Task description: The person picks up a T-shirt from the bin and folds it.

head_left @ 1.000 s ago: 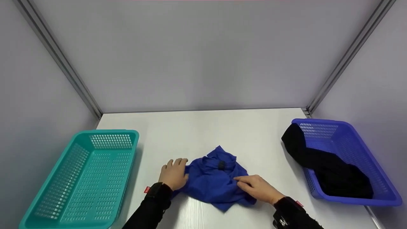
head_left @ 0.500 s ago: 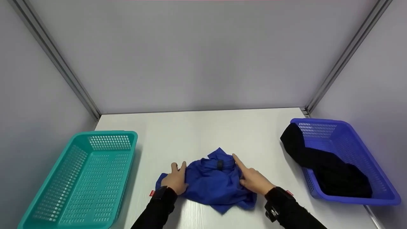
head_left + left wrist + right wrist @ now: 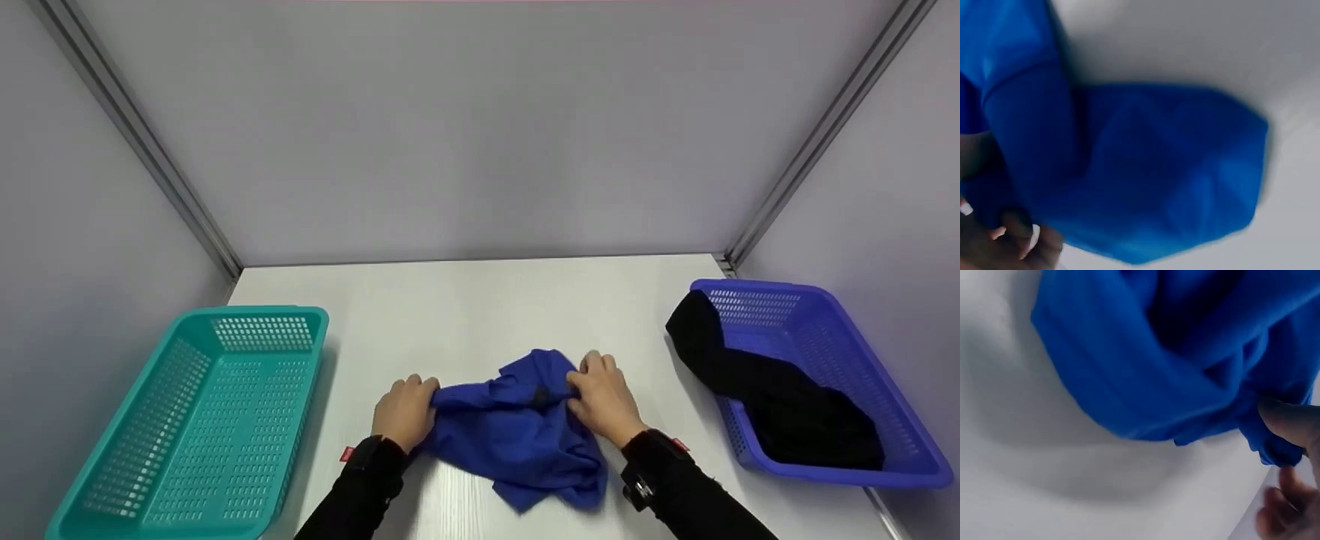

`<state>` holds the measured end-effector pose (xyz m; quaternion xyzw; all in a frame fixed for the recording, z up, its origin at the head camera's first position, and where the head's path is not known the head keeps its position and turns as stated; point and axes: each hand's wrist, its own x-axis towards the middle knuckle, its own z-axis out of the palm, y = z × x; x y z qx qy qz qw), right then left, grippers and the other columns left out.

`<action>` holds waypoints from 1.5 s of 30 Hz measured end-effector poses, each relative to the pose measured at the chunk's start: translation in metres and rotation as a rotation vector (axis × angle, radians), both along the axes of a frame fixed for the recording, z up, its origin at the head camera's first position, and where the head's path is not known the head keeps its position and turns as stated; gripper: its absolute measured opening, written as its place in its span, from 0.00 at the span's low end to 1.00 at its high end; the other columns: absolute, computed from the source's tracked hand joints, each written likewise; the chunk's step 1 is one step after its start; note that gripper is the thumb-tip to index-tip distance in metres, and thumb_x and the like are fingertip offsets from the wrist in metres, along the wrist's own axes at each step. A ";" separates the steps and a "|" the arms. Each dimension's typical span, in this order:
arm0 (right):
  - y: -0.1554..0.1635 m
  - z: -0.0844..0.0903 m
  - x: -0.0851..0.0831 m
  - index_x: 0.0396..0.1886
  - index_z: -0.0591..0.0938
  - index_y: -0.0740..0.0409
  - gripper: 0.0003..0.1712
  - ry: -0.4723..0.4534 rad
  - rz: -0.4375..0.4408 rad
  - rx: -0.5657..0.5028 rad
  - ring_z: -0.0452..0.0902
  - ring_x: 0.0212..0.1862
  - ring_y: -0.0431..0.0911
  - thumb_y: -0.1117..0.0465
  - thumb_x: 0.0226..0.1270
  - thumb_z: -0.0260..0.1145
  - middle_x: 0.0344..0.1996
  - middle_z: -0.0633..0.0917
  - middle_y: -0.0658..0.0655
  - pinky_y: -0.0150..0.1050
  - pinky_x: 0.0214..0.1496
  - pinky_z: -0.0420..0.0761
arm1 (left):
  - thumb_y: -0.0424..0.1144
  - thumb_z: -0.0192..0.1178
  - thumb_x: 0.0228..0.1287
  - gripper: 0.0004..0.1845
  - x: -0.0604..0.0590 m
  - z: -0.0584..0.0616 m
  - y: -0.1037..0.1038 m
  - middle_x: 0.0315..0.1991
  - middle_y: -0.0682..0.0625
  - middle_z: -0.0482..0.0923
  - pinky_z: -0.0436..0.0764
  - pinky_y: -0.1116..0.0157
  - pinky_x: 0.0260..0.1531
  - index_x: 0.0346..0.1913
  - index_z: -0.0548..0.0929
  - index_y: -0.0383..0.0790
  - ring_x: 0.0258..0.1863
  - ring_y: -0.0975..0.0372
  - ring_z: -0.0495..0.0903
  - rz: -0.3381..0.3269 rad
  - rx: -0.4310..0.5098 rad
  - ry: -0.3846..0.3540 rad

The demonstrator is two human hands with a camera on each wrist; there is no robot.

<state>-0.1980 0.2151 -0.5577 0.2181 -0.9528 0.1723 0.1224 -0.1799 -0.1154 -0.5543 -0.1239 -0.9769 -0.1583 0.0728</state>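
A crumpled blue garment (image 3: 510,435) with a small dark patch near its upper edge lies on the white table. My left hand (image 3: 405,412) grips its left side with curled fingers. On the other side, my right hand (image 3: 606,397) pinches the upper right part of the cloth. Folded blue fabric (image 3: 1151,169) fills much of the left wrist view, where curled fingertips show at the lower left. In the right wrist view, the thumb (image 3: 1292,422) presses on a gathered edge, while the fingers curl beneath it.
At the left stands a teal perforated basket (image 3: 251,309). A purple-blue basket (image 3: 832,311) stands at the right with a black garment (image 3: 795,405) inside, one end draped over its rim. Grey panels (image 3: 487,135) wall in the table (image 3: 465,307).
My right hand has gone from a pointing finger at the cloth to pinching its upper right. My left fingers have closed on the left side, and the upper edge is now stretched between both hands.
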 end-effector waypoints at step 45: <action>0.058 0.111 0.003 0.33 0.88 0.63 0.09 0.121 -0.237 -0.175 0.68 0.43 0.59 0.69 0.50 0.78 0.35 0.74 0.57 0.55 0.46 0.64 | 0.38 0.67 0.67 0.11 -0.060 0.110 -0.012 0.46 0.40 0.65 0.73 0.50 0.51 0.44 0.89 0.33 0.47 0.47 0.71 0.347 0.639 0.141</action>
